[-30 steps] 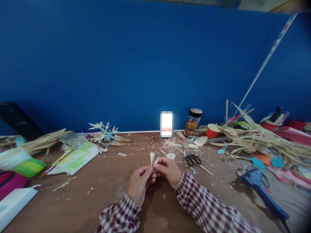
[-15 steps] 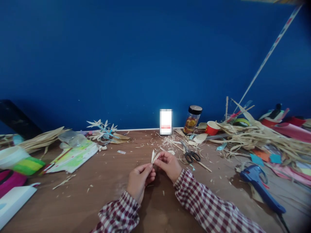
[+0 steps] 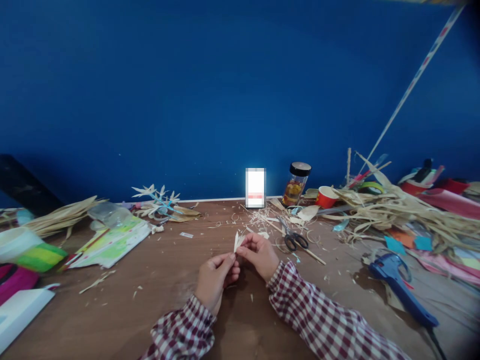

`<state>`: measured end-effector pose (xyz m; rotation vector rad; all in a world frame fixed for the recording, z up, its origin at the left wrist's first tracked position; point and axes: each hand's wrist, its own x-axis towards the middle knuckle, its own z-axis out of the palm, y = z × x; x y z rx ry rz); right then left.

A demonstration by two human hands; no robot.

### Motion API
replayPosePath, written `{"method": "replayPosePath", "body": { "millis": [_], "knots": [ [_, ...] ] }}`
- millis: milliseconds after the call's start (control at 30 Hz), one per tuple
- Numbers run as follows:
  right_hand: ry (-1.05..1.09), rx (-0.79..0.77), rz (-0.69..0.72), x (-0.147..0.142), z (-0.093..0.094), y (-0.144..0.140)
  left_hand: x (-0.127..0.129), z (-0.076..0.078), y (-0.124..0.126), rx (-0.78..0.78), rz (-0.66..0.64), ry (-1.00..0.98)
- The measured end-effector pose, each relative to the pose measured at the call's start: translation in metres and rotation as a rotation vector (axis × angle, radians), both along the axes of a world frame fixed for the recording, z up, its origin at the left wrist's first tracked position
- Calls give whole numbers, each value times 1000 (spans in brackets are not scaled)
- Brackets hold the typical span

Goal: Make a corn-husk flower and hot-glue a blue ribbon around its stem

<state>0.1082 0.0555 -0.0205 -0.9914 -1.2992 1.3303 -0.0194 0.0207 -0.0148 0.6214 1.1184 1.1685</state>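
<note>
From the head camera I see both hands meeting just above the brown table (image 3: 168, 310), near its middle. My left hand (image 3: 215, 280) pinches the base of a small pale husk piece (image 3: 237, 241) between thumb and fingertips, clenched on it from below. My right hand (image 3: 258, 255) grasps the same piece from the other side, fingers curled, thumb pressed against its pointed leaves. The piece stands roughly upright, its tips fanning upward, clear of the tabletop. Both wrists wear checked red-and-white sleeves.

Just beyond my right hand lie black-handled scissors (image 3: 294, 240) among loose shavings, with a thin wooden stick beside them. Farther back, against the blue wall, stand a jar with a black lid (image 3: 297, 183) and a red cup (image 3: 325, 197). A heap of dried husk strips (image 3: 401, 212) spreads to the right, and a blue glue gun (image 3: 397, 282) lies nearer the edge. To the left I see a finished husk flower spray (image 3: 159, 200), a green printed sheet (image 3: 112, 242) and a roll of coloured tape (image 3: 28, 247).
</note>
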Motion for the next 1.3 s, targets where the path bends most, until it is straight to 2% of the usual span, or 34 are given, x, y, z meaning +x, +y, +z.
{"method": "replayPosePath", "body": {
  "millis": [433,600,900,1033,1300],
  "knots": [
    [-7,-15,1,0,3,-1,1,1,-1,6,36,32],
    [28,-85,-32,-1,4,-2,1,1,-2,5,26,50],
    [99,-147,51,-4,-3,-3,4,5,-3,24,99,-6],
    [70,-114,127,-3,-5,-3,5,0,-4,59,94,28],
    [59,-133,117,-3,-5,-2,4,-9,-5,122,81,135]
  ]
}}
